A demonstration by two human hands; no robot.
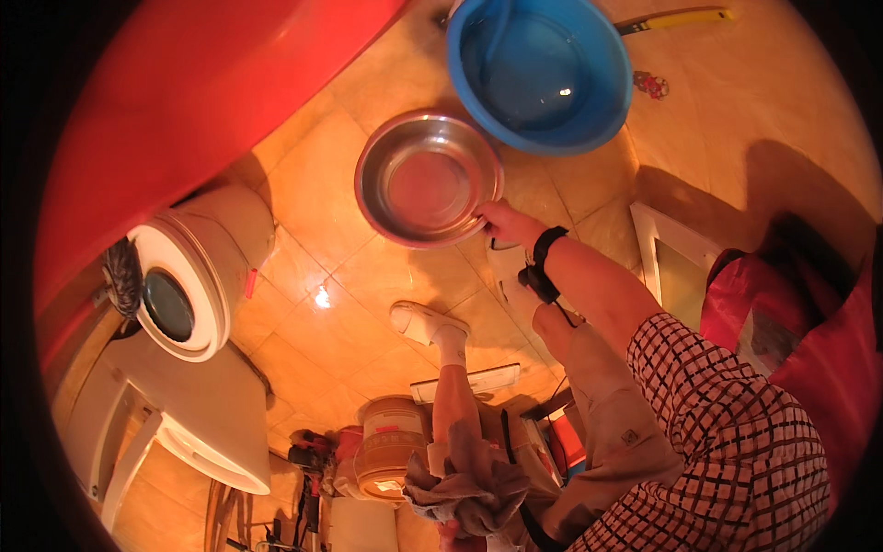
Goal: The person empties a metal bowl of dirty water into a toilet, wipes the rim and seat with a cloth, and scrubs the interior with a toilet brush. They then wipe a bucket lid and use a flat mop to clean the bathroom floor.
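The right hand (505, 223) is clamped on the near right rim of a metal basin (428, 187). A grayish cloth (467, 488) mostly hides the left hand (456, 537), whose closure I cannot tell.

Orange light is washing over the tiled floor (368, 281), flaring white in one spot, gleaming on the metal basin (428, 189) and glinting inside the blue tub (570, 140). Dark shadows are falling at the right, while fisheye distortion is bending edges near the black rim.
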